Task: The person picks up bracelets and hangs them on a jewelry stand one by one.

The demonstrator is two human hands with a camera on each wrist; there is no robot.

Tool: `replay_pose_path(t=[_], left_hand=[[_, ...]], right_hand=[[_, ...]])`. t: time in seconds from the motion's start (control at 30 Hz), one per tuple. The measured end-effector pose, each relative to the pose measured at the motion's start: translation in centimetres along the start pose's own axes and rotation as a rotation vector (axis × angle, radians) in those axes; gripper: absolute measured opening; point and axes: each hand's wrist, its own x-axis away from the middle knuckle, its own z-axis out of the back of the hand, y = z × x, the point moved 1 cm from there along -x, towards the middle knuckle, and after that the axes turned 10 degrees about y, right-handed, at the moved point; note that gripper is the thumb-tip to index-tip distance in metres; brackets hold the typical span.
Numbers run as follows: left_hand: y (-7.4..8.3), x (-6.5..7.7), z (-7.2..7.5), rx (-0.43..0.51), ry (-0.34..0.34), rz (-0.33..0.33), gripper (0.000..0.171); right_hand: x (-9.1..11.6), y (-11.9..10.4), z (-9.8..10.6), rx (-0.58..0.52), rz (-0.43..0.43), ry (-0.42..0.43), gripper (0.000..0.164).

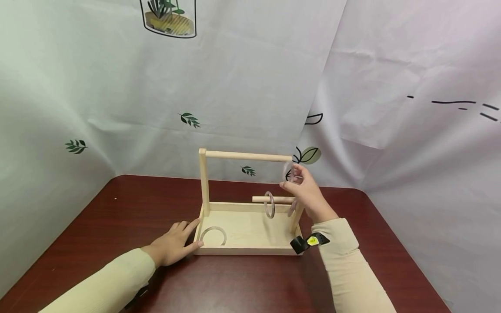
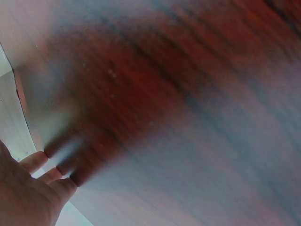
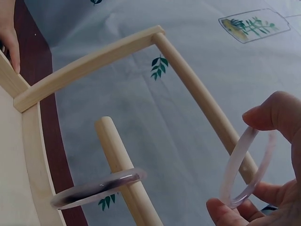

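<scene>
My right hand point(image 1: 307, 191) pinches a pale translucent bangle point(image 3: 233, 174) between thumb and fingers, at the free right end of the upper bar point(image 1: 248, 155) of a wooden stand. Whether the bangle is around that bar end or just in front of it, I cannot tell. A second bangle point(image 1: 270, 205) hangs on the lower bar point(image 3: 115, 146). Another bangle point(image 1: 292, 208) is partly hidden by the right hand, close to the right post. Lying in the stand's tray point(image 1: 242, 251) at left is one more bangle point(image 1: 225, 237). My left hand point(image 1: 172, 244) rests against the tray's left side, fingers extended.
The stand sits on a dark red wooden table point(image 1: 250, 282). Its left post point(image 1: 204, 182) rises from the tray and carries the upper bar. Behind the table hangs a white cloth point(image 1: 242, 87) printed with leaves. A black strap point(image 1: 311, 242) is on the right wrist.
</scene>
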Motion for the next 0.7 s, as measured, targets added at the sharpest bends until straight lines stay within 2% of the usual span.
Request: replay_pose_path(t=[0.1,0.43,0.7], left_hand=[[0.0,0.0,0.0,0.000,0.000,0.001,0.074],[-0.1,0.0,-0.1,0.006,0.010,-0.008,0.074],[-0.2,0.0,-0.2,0.005,0.010,-0.006,0.074]], right_hand=[[-0.3,0.0,0.1,-0.012,0.003,0.027,0.077],[-1.4,0.1,0.4,0.021,0.005,0.030,0.076],[-2.4,0.0,0.0,-0.024,-0.009,0.039,0.076]])
